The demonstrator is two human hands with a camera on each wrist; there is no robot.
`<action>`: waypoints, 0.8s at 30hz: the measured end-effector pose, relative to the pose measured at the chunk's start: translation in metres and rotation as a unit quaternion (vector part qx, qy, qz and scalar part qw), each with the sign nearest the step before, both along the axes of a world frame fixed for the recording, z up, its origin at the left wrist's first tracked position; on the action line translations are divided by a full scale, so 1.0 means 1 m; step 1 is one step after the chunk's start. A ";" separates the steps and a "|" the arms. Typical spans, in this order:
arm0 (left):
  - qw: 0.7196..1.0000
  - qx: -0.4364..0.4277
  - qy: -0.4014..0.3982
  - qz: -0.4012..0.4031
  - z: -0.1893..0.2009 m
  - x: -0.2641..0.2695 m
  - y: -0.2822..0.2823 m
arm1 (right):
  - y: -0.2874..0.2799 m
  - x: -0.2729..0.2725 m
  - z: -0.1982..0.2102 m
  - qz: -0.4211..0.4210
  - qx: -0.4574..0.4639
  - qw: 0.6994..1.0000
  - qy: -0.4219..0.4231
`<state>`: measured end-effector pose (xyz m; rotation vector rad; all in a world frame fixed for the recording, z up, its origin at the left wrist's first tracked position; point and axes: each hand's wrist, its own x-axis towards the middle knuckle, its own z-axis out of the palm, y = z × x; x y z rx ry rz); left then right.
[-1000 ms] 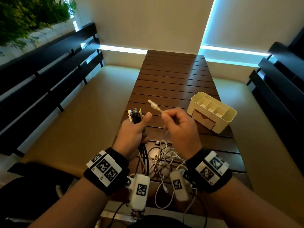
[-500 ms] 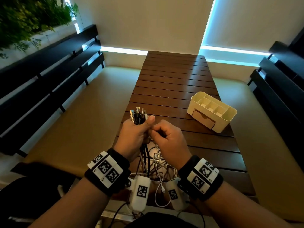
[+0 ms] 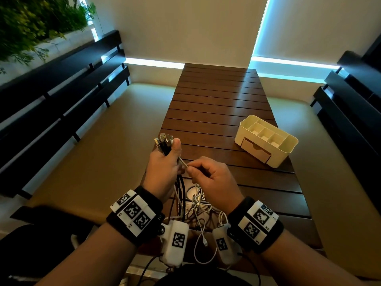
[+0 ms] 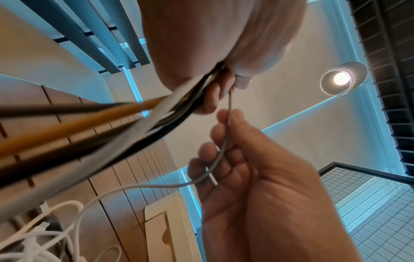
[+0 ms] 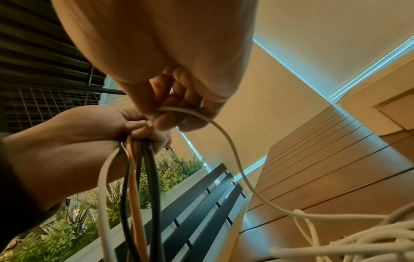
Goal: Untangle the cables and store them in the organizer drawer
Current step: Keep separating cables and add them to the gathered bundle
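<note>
Nearest you, a loose tangle of white cables (image 3: 198, 205) lies on the near end of the slatted wooden table (image 3: 216, 104), between your two wrists; one white strand with a small plug (image 3: 204, 242) trails back toward the table's near edge.

Above the tangle, your left hand (image 3: 162, 168) is fisted round a bundle of cables (image 3: 164, 144). The bundle's long axis runs close to upright — the connector ends fan out above the thumb, pointing up and away from you, while the dark, orange and white cords (image 5: 134, 186) hang down from the bottom of the fist toward the tangle.

Just beside it, your right hand (image 3: 212, 180) pinches a thin white cable (image 3: 183, 162) between thumb and forefinger. The short visible stretch slants up and to the left, from the right fingertips into the left fist, so the two hands nearly touch. In the left wrist view the same cable (image 4: 226, 141) passes down across the curled right fingers and then bends off sideways toward the table; in the right wrist view it arcs down to the white heap (image 5: 349, 244).

Farther off, on the right side of the table and well apart from both hands, stands the cream organizer (image 3: 287, 150), set askew to the slats, with its divided compartments open on top. Its drawer (image 3: 255, 149) is in the front wall that faces you and to the left — pushed in.
</note>
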<state>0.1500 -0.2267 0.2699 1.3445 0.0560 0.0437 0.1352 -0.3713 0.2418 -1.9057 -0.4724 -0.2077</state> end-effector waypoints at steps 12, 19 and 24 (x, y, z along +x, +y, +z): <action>0.993 -0.113 0.032 0.017 0.011 0.020 0.007 | -0.015 0.013 -0.029 0.034 -0.068 0.992 0.101; 0.996 -0.081 0.014 -0.025 0.020 0.024 0.030 | -0.036 0.021 -0.036 -0.004 -0.059 0.983 0.173; 0.992 0.087 -0.012 -0.091 0.007 0.019 0.022 | -0.031 0.034 0.007 -0.030 -0.046 0.993 0.105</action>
